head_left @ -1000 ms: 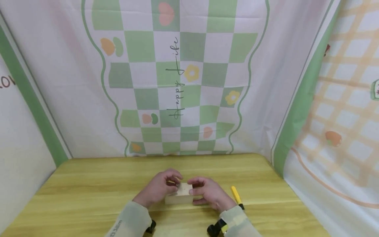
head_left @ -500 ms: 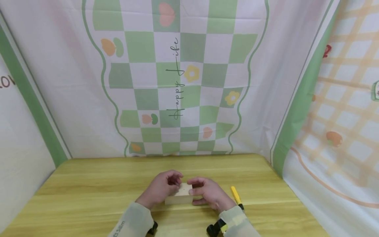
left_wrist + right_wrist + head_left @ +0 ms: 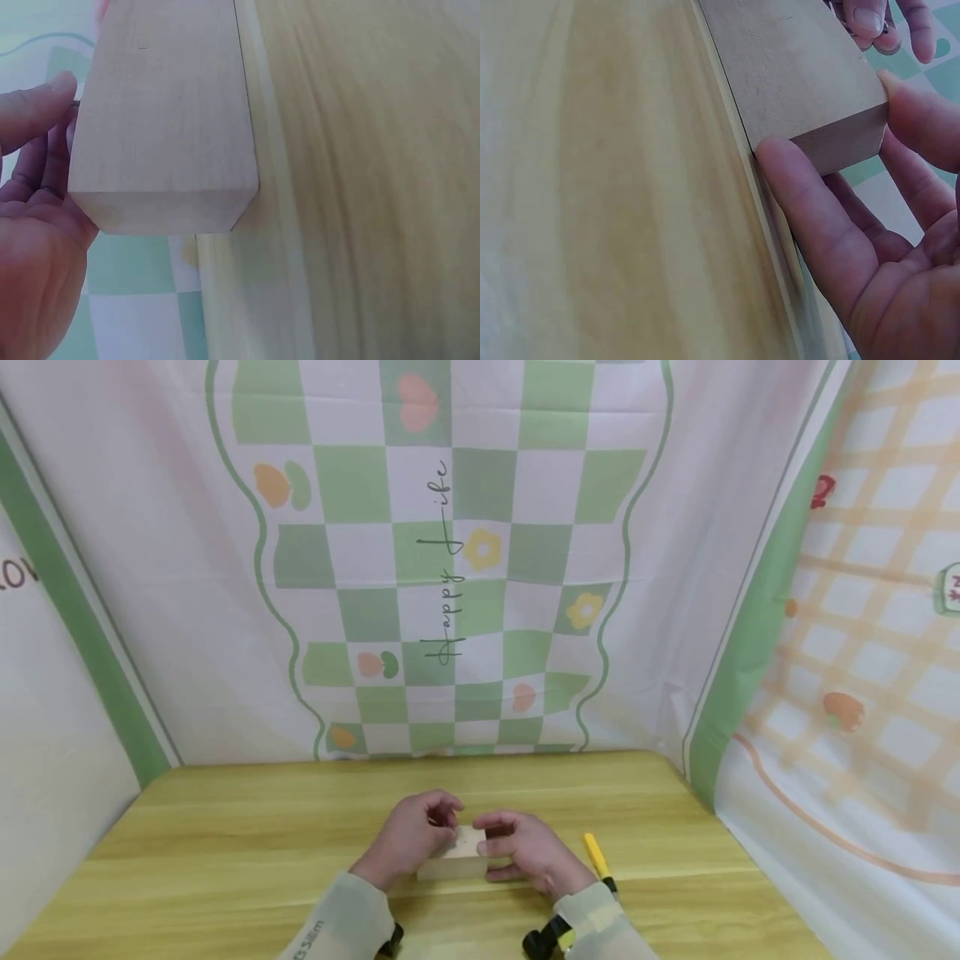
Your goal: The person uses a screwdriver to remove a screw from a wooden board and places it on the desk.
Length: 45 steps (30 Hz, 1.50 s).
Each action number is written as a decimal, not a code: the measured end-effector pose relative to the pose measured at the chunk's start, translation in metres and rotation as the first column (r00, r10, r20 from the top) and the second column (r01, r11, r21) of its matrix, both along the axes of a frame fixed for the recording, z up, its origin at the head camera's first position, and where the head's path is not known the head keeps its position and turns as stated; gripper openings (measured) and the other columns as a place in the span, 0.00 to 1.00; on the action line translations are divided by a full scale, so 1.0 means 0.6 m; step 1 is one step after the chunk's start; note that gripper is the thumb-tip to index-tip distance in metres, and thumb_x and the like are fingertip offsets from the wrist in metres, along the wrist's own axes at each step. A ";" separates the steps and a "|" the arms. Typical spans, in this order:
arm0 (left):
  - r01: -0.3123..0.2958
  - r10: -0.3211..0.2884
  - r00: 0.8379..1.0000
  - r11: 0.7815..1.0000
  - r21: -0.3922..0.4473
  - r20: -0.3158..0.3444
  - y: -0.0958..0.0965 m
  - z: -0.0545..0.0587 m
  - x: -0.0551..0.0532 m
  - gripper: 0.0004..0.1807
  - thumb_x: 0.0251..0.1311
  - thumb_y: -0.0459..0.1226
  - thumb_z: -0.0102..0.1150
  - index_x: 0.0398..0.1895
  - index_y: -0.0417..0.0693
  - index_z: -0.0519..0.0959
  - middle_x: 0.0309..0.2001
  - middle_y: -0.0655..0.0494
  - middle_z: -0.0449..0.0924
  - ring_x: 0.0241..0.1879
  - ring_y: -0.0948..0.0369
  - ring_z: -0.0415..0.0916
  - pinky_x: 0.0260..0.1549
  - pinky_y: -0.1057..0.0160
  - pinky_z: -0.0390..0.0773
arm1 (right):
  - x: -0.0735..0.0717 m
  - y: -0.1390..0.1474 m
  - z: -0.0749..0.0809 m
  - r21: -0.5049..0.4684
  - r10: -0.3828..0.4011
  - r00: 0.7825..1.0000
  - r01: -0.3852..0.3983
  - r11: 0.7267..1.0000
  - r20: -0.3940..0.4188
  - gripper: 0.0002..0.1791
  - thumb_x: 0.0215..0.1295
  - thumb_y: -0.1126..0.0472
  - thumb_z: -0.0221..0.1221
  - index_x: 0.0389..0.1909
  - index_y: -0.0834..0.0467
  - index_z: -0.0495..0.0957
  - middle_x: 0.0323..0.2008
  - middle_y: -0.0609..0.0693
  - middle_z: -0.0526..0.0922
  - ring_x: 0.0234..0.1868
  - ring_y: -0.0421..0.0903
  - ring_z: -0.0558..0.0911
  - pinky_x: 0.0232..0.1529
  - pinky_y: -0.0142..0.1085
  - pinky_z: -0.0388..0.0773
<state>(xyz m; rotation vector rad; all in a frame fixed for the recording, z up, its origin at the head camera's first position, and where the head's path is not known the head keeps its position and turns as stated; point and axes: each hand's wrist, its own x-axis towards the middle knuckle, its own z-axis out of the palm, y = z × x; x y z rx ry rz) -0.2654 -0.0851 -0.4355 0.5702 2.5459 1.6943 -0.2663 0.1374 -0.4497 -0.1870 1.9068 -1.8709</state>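
Observation:
A pale wooden block lies on the table, with a small dark dot on its top face. My right hand holds the block's right end, thumb and fingers spread around it. Over the left part of the top, my left hand has its thumb and fingertips brought together. A tiny, thin, dark metal piece shows at the left thumb tip, right at the block's face, in the left wrist view. The curled left fingers hide most of it, and I cannot tell its kind.
A yellow-handled tool with a black end lies on the wood-grain table, just right of my right forearm. Behind the table's back edge hangs a green-and-white checked cloth.
My left hand has shifted slightly right over the block, and the small piece seen between its fingers earlier is now covered in the head view. My right hand keeps its hold.

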 end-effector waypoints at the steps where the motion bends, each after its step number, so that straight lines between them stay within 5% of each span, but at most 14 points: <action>1: -0.012 0.012 1.000 1.000 0.004 -0.002 0.000 0.000 0.000 0.14 0.57 0.27 0.66 0.44 0.51 0.83 0.34 0.58 0.79 0.37 0.58 0.76 0.36 0.59 0.80 | 0.000 0.000 0.000 0.000 0.000 1.000 0.000 1.000 0.001 0.25 0.63 0.68 0.66 0.61 0.66 0.75 0.53 0.60 0.75 0.46 0.54 0.81 0.42 0.53 0.84; 7: -0.090 0.090 0.996 0.996 0.006 -0.017 0.000 0.002 0.001 0.09 0.59 0.28 0.67 0.40 0.49 0.83 0.32 0.58 0.78 0.36 0.58 0.75 0.36 0.59 0.79 | -0.001 -0.002 -0.001 -0.001 0.008 1.000 -0.008 1.000 0.008 0.25 0.64 0.67 0.66 0.62 0.65 0.74 0.55 0.60 0.74 0.46 0.53 0.81 0.42 0.53 0.84; 12: -0.074 0.074 0.997 0.997 -0.036 -0.019 0.000 0.006 0.003 0.08 0.58 0.28 0.66 0.38 0.48 0.84 0.34 0.58 0.79 0.37 0.58 0.75 0.37 0.57 0.78 | -0.001 -0.002 -0.001 0.000 0.009 1.000 -0.009 1.000 0.004 0.25 0.64 0.67 0.66 0.61 0.65 0.75 0.55 0.60 0.74 0.46 0.53 0.80 0.42 0.53 0.84; 16: -0.001 -0.005 0.998 0.994 -0.109 -0.060 -0.011 0.009 0.008 0.09 0.60 0.28 0.65 0.41 0.50 0.84 0.41 0.59 0.79 0.41 0.57 0.75 0.41 0.57 0.79 | 0.000 -0.003 0.000 -0.007 0.013 1.000 -0.013 1.000 0.001 0.25 0.64 0.67 0.66 0.61 0.65 0.74 0.54 0.60 0.74 0.46 0.53 0.81 0.42 0.53 0.84; 20: 0.084 -0.130 0.979 0.958 -0.273 -0.156 -0.023 0.017 0.015 0.09 0.62 0.28 0.63 0.39 0.50 0.85 0.39 0.64 0.77 0.38 0.62 0.75 0.38 0.63 0.79 | -0.001 -0.004 -0.001 -0.006 0.017 1.000 -0.017 1.000 0.003 0.25 0.65 0.67 0.65 0.62 0.66 0.73 0.55 0.60 0.74 0.46 0.54 0.81 0.42 0.53 0.84; 23: 0.093 -0.171 0.965 0.933 -0.348 -0.200 -0.026 0.020 0.015 0.06 0.63 0.29 0.64 0.37 0.49 0.85 0.36 0.65 0.78 0.36 0.67 0.74 0.36 0.66 0.79 | -0.002 -0.002 -0.002 -0.003 0.015 1.000 -0.015 1.000 0.001 0.26 0.64 0.68 0.65 0.63 0.66 0.73 0.56 0.60 0.74 0.46 0.54 0.81 0.42 0.53 0.84; 27: 0.113 -0.181 0.965 0.941 -0.319 -0.190 -0.032 0.016 0.013 0.05 0.64 0.31 0.64 0.38 0.50 0.85 0.37 0.66 0.79 0.38 0.67 0.75 0.40 0.66 0.80 | -0.002 -0.002 -0.001 -0.006 0.012 1.000 -0.012 1.000 -0.004 0.26 0.64 0.68 0.66 0.62 0.66 0.74 0.56 0.60 0.74 0.46 0.53 0.81 0.43 0.53 0.84; 32: 0.229 -0.266 0.957 0.939 -0.257 -0.118 -0.045 0.015 0.020 0.14 0.61 0.24 0.59 0.42 0.49 0.87 0.46 0.61 0.82 0.42 0.63 0.78 0.42 0.62 0.81 | -0.001 -0.001 -0.001 -0.010 0.016 1.000 -0.016 1.000 -0.010 0.26 0.64 0.68 0.65 0.62 0.67 0.73 0.57 0.62 0.73 0.47 0.53 0.80 0.43 0.53 0.84; 35: 0.236 -0.305 0.940 0.905 -0.354 -0.151 -0.046 0.011 0.022 0.16 0.60 0.24 0.60 0.43 0.52 0.88 0.49 0.65 0.80 0.46 0.64 0.77 0.46 0.62 0.80 | -0.001 -0.001 -0.001 -0.009 0.016 1.000 -0.016 1.000 -0.011 0.26 0.65 0.68 0.65 0.63 0.68 0.72 0.58 0.63 0.72 0.48 0.54 0.80 0.43 0.53 0.84; 38: 0.176 -0.315 0.913 0.879 -0.444 -0.261 -0.041 0.006 0.024 0.11 0.59 0.27 0.65 0.38 0.52 0.89 0.45 0.68 0.80 0.47 0.65 0.77 0.49 0.63 0.79 | -0.001 0.000 -0.001 -0.007 0.015 1.000 -0.015 1.000 -0.007 0.25 0.65 0.68 0.64 0.63 0.67 0.72 0.59 0.63 0.72 0.48 0.54 0.79 0.43 0.52 0.84; 45: 0.041 -0.326 0.800 0.867 -0.497 -0.503 -0.025 -0.003 0.036 0.06 0.56 0.28 0.71 0.29 0.49 0.87 0.32 0.67 0.78 0.35 0.68 0.73 0.37 0.72 0.78 | 0.000 0.002 -0.002 -0.008 0.014 1.000 -0.014 1.000 -0.010 0.25 0.65 0.68 0.65 0.62 0.67 0.73 0.58 0.63 0.72 0.48 0.53 0.79 0.43 0.53 0.84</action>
